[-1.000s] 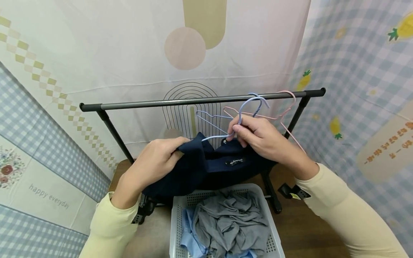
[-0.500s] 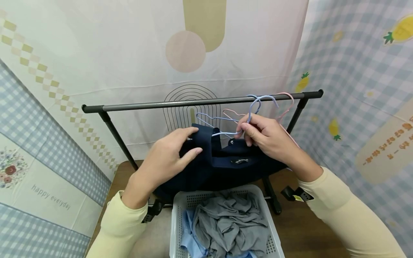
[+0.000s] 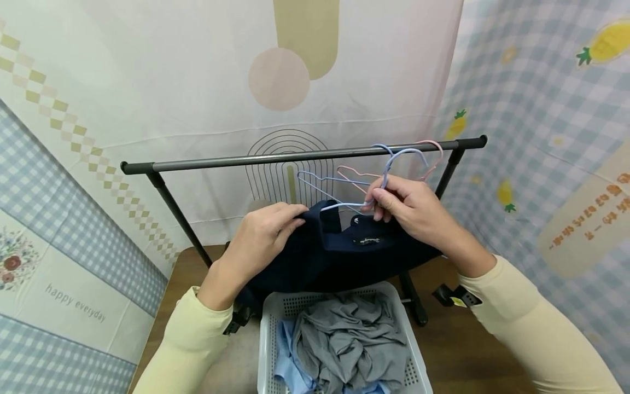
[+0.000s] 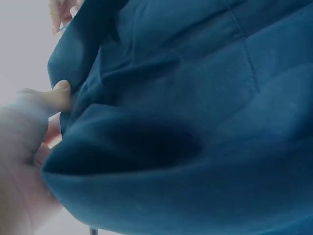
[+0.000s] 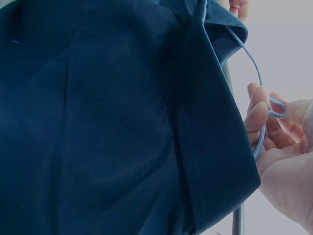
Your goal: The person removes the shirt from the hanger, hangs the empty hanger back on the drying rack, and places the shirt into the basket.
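Observation:
In the head view, a dark navy collared shirt (image 3: 339, 268) spreads above the basket, a small label showing inside its neck. My right hand (image 3: 413, 210) grips a light blue hanger (image 3: 344, 205) at the base of its hook. One arm of that hanger runs into the shirt's left side; the rest is hidden by cloth and fingers. My left hand (image 3: 263, 235) pinches the shirt near the collar, and its thumb (image 4: 61, 95) lies on the cloth in the left wrist view. The right wrist view shows fingers (image 5: 258, 115) curled round the hanger wire, beside the collar.
A black clothes rail (image 3: 256, 160) crosses behind the hands. Another blue hanger (image 3: 315, 176) and a pink hanger (image 3: 435, 158) hang at its right end. Below, a white perforated basket (image 3: 266, 350) holds grey cloth (image 3: 351, 339) and light blue cloth (image 3: 292, 355). Patterned curtains surround the rail.
The left hand loosened from the shirt, its fingers spreading, then pinched it again closer to the collar. The right hand and hanger moved slightly right, and the shirt shifted right with them.

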The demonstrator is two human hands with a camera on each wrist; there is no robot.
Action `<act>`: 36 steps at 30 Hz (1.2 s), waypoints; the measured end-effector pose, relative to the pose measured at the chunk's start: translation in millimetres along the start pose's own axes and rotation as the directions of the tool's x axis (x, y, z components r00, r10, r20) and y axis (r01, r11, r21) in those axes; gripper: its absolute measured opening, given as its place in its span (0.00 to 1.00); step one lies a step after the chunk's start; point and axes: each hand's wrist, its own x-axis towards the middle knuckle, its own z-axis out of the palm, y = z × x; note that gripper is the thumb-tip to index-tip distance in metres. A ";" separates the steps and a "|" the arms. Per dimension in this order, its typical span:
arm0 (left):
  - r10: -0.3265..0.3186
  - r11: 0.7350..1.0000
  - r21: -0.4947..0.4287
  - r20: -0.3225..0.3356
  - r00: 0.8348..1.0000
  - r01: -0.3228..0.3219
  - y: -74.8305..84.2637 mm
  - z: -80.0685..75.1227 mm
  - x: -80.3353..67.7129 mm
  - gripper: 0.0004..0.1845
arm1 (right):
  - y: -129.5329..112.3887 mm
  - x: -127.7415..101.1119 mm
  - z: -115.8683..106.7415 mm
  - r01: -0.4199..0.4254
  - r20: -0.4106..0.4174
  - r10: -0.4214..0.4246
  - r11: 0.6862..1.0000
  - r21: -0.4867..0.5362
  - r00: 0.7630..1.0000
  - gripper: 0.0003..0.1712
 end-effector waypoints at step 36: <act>0.097 0.995 0.002 -0.282 0.954 -0.100 -10.0 -5.3 -25.0 0.11 | 23.5 -37.2 -21.1 -0.034 -0.103 0.061 0.970 0.241 0.993 0.15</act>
